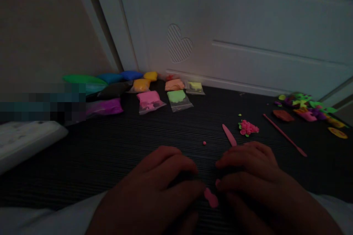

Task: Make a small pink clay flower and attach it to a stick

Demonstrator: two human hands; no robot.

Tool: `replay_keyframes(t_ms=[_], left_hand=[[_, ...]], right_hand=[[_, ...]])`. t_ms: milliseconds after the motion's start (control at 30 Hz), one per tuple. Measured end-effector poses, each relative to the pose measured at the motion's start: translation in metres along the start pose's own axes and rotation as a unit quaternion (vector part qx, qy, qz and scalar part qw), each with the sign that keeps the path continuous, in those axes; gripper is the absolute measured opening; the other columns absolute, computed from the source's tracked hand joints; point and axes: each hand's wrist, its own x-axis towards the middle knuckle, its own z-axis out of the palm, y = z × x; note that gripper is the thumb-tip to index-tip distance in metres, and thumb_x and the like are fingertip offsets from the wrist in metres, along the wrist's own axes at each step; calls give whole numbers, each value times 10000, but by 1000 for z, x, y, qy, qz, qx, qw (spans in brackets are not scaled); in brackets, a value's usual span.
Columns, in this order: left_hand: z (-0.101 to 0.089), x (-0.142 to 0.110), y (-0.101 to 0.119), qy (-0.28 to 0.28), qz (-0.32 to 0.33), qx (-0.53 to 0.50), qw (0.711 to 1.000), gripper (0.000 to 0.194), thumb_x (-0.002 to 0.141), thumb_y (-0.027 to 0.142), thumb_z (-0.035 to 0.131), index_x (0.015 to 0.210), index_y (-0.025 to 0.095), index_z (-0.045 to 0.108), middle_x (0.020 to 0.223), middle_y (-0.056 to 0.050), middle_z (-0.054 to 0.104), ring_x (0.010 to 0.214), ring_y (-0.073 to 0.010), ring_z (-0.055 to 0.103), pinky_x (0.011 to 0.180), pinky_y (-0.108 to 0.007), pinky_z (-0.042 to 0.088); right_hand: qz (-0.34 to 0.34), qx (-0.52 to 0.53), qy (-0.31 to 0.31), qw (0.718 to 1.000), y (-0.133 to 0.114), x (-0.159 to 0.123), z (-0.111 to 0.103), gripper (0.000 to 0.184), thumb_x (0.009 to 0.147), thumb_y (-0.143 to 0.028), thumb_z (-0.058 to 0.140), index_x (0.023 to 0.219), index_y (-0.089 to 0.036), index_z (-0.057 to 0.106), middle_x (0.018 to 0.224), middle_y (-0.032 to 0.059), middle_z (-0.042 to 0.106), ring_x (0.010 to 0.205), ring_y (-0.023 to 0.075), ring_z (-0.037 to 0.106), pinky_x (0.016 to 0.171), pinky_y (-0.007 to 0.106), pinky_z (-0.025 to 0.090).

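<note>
My left hand (154, 191) and my right hand (256, 180) rest close together on the dark ribbed table (110, 147), fingers curled and meeting over a small piece of pink clay (211, 198). The fingertips of both hands pinch or press this piece. Just beyond my right hand lies a flat pink modelling tool (229, 135). A tiny pink clay ball (204, 143) sits ahead of the hands. A cluster of small pink clay roses (248, 127) with green bits lies further right.
Several bags of coloured clay (150, 101) lie along the back left by a white door (234, 25). A long thin pink stick (285, 136) and a heap of finished clay pieces (306, 108) are at right. A white object (24, 139) lies at left.
</note>
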Motion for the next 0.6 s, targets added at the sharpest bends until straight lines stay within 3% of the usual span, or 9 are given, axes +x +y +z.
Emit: replay_keyframes(t_ms=[233,400,600], left_hand=[[1,-3,2,-27,-16,8,999,316,610,240,546,921,297,558,932,31,554,888,-182,440,733,-288,419],[0,-4,3,-51,-22,-2,998,282,626,217,521,896,290,557,900,36,559,845,-171,456,705,-283,424],[1,-4,3,-55,-28,-10,998,263,634,218,515,884,286,558,876,25,547,822,-166,453,675,-265,421]], right_hand=[[-6,-22,-11,1000,-5,-3,1,38,640,-245,567,645,-253,603,798,-16,603,797,162,532,754,355,365],[29,0,-23,999,-11,-3,-1,87,621,-161,547,631,-232,597,796,-7,598,790,162,522,734,355,372],[16,28,-15,999,-5,-6,4,105,604,-146,543,630,-242,576,811,-26,583,818,158,503,767,364,345]])
